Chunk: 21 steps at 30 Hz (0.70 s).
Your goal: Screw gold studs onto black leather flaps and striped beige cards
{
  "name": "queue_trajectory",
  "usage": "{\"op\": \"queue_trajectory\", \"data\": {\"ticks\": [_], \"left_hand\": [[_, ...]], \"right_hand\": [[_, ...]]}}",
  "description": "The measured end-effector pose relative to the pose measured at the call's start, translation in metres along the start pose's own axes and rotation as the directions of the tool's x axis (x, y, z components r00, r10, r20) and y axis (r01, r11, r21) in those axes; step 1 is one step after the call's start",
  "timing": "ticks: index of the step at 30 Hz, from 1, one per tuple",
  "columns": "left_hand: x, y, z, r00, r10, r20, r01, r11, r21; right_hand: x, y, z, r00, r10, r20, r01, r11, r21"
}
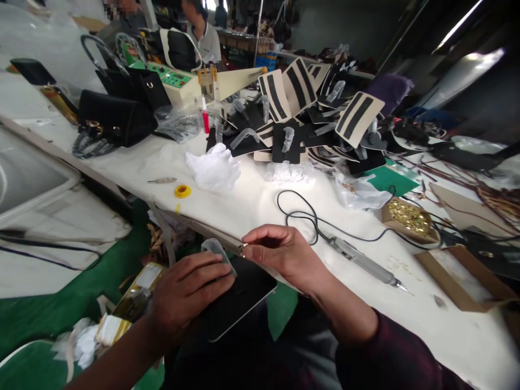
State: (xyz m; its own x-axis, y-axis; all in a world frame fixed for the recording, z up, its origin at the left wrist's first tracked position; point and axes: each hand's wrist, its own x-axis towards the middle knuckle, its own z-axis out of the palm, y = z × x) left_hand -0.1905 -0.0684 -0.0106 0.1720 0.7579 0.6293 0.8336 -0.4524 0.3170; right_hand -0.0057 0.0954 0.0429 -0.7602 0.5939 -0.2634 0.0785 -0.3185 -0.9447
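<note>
My left hand [190, 284] lies over a flat black bag panel [244, 295] with a pale edge, its fingers together and gripping it near the table's front edge. A translucent plastic-wrapped piece [217, 252] sticks out beyond those fingertips. Just to the right, my right hand [284, 252] pinches a small shiny metal fitting [242, 250] between thumb and forefinger, above the panel's far edge. The fitting's exact kind is too small to make out. My left thumb is hidden.
A grey corded electric screwdriver [363, 262] lies to the right, by a box of gold fittings [410, 216] and an open cardboard box [463, 279]. Striped and black panels [288, 141] are piled behind. Black handbags [116, 116] stand at left. Two people [209, 40] are beyond.
</note>
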Motion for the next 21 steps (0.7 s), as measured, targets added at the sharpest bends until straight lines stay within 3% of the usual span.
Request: {"op": "queue_trajectory", "data": {"ticks": [3,7,15,21], "left_hand": [[0.019,0.012,0.008,0.997,0.068,0.026,-0.069,0.998,0.002],[0.038,0.031,0.021,0.985,0.169,0.016,-0.169,0.986,0.005],[0.059,0.071,0.037,0.958,0.286,0.040,-0.286,0.958,0.009],[0.073,0.094,0.044,0.931,0.355,0.087,-0.359,0.933,0.034]], "right_hand": [[-0.040,0.009,-0.009,0.998,-0.024,-0.063,0.024,1.000,-0.002],[-0.074,0.019,-0.023,0.988,-0.109,-0.113,0.103,0.993,-0.061],[-0.125,0.027,-0.050,0.970,-0.198,-0.143,0.190,0.979,-0.073],[-0.151,0.032,-0.062,0.921,-0.357,-0.159,0.313,0.917,-0.249]]}}
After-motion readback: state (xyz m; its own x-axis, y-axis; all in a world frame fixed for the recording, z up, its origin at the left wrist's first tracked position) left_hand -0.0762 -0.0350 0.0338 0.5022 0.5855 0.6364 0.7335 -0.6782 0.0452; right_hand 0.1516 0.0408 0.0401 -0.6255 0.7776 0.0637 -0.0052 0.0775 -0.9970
